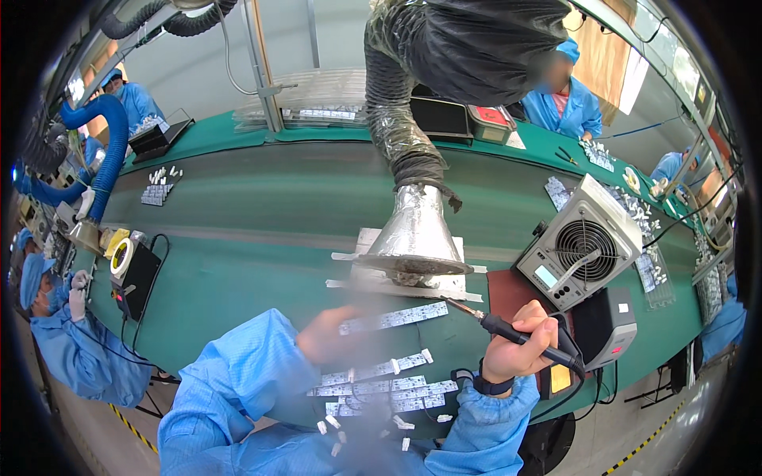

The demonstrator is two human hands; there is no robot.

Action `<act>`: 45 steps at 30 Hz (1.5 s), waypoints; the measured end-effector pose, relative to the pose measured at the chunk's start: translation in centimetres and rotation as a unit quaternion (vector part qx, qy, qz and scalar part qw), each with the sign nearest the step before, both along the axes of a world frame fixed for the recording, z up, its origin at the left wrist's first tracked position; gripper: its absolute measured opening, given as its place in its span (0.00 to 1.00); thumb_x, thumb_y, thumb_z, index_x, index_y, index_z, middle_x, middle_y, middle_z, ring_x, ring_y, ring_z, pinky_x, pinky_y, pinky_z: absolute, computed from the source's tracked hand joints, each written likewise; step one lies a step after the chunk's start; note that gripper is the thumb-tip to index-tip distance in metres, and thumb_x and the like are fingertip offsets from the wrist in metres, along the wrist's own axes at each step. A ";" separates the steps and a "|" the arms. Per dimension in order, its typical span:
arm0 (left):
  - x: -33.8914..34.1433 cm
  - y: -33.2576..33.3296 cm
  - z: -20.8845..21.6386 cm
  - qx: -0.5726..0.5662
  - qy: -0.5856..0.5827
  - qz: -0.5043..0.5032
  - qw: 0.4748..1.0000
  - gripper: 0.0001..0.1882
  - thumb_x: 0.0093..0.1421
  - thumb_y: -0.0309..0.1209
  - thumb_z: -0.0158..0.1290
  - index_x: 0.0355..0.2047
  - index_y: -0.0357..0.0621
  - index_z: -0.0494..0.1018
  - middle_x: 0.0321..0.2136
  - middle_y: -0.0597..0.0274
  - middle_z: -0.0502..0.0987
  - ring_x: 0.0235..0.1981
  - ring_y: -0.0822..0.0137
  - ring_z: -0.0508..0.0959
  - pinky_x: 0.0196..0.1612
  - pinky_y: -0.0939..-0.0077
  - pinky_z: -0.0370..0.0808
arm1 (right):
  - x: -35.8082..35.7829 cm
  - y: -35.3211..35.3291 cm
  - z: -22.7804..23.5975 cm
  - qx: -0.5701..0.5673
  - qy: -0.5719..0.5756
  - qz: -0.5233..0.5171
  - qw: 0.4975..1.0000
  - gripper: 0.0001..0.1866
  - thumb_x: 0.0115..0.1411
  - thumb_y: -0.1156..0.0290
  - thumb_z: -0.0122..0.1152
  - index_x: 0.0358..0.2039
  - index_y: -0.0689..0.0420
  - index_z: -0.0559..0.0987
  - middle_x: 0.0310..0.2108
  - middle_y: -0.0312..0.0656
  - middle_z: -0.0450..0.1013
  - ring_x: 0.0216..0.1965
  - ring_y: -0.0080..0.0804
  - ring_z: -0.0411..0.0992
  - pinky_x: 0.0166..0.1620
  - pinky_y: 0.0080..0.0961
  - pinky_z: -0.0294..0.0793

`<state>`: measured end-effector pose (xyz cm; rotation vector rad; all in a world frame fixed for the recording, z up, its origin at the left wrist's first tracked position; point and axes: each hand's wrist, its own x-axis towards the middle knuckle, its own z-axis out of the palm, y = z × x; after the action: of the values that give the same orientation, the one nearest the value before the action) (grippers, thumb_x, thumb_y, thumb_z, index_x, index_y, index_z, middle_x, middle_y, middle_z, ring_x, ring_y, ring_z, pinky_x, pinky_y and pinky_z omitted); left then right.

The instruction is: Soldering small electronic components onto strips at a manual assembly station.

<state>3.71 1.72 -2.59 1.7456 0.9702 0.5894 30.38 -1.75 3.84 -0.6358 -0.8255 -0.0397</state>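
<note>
Firstly, our right hand (512, 359), grasping a soldering iron (502, 327) by its grip, tip near the right end of a white circuit-board strip (403, 317). Our left hand (324, 333): blurred, at that strip's left end; whether it pinches, we cannot tell. Strip: on the green mat (214, 293), presumably light, stiff, fragile; best held by its edges. Nearer us: further strips (409, 385), loose white connectors (403, 423). Beyond: silver extraction funnel (417, 226).

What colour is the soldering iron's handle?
The handle in the right hand is black, seen best in the head view.
</note>
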 end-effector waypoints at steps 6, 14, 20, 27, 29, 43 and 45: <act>0.0 -0.3 -0.2 0.007 -0.003 0.011 1.000 0.19 0.59 0.26 0.55 0.51 0.35 0.70 0.45 0.55 0.77 0.46 0.68 0.75 0.51 0.75 0.71 | -0.2 -0.4 0.3 -0.030 0.013 0.023 0.999 0.21 0.63 0.69 0.43 0.12 0.58 0.61 0.10 0.35 0.52 0.15 0.21 0.49 0.21 0.24 0.45; -0.1 -0.8 -0.4 0.001 -0.004 0.011 1.000 0.19 0.59 0.26 0.55 0.51 0.35 0.70 0.44 0.54 0.77 0.47 0.68 0.75 0.52 0.75 0.71 | -0.1 -0.8 0.1 -0.032 0.008 0.017 0.999 0.22 0.64 0.67 0.43 0.12 0.59 0.61 0.10 0.35 0.52 0.15 0.22 0.50 0.20 0.24 0.45; -0.1 0.1 -0.2 0.095 -0.007 -0.004 0.995 0.18 0.58 0.25 0.56 0.49 0.33 0.71 0.43 0.53 0.77 0.45 0.66 0.76 0.51 0.73 0.71 | -0.9 -0.3 0.0 -0.067 -0.073 0.006 0.995 0.22 0.65 0.67 0.41 0.12 0.57 0.59 0.10 0.35 0.52 0.14 0.20 0.48 0.20 0.23 0.45; 0.2 0.6 0.2 0.082 -0.012 -0.002 0.997 0.18 0.57 0.22 0.55 0.49 0.33 0.71 0.44 0.49 0.77 0.46 0.61 0.77 0.50 0.71 0.72 | -1.8 0.7 -1.4 -0.108 -0.213 0.030 0.971 0.23 0.63 0.68 0.45 0.10 0.60 0.61 0.09 0.38 0.55 0.12 0.22 0.50 0.17 0.21 0.47; 0.1 0.5 0.2 0.093 -0.016 -0.003 0.996 0.18 0.56 0.22 0.55 0.48 0.33 0.72 0.44 0.48 0.77 0.45 0.58 0.77 0.50 0.69 0.72 | -1.9 0.6 -1.9 -0.128 -0.216 0.048 0.967 0.23 0.63 0.68 0.45 0.10 0.61 0.62 0.09 0.38 0.56 0.13 0.21 0.51 0.17 0.21 0.45; 0.0 0.2 -0.2 0.117 -0.028 0.006 0.993 0.18 0.55 0.21 0.55 0.47 0.33 0.72 0.41 0.46 0.77 0.44 0.51 0.78 0.47 0.66 0.73 | -2.9 1.1 -3.1 -0.222 -0.252 0.079 0.938 0.23 0.63 0.68 0.44 0.11 0.63 0.64 0.11 0.39 0.59 0.15 0.22 0.53 0.21 0.23 0.46; -0.1 0.3 -0.2 0.116 -0.026 0.005 0.993 0.18 0.55 0.21 0.55 0.47 0.33 0.72 0.41 0.46 0.77 0.44 0.51 0.78 0.47 0.67 0.73 | -2.9 1.3 -3.2 -0.228 -0.254 0.079 0.937 0.23 0.63 0.69 0.44 0.11 0.63 0.64 0.11 0.39 0.59 0.15 0.22 0.53 0.22 0.23 0.47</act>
<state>3.63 2.03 -2.75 1.9197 0.9023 0.7752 27.51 -0.49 0.66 -1.0161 -1.4061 0.1450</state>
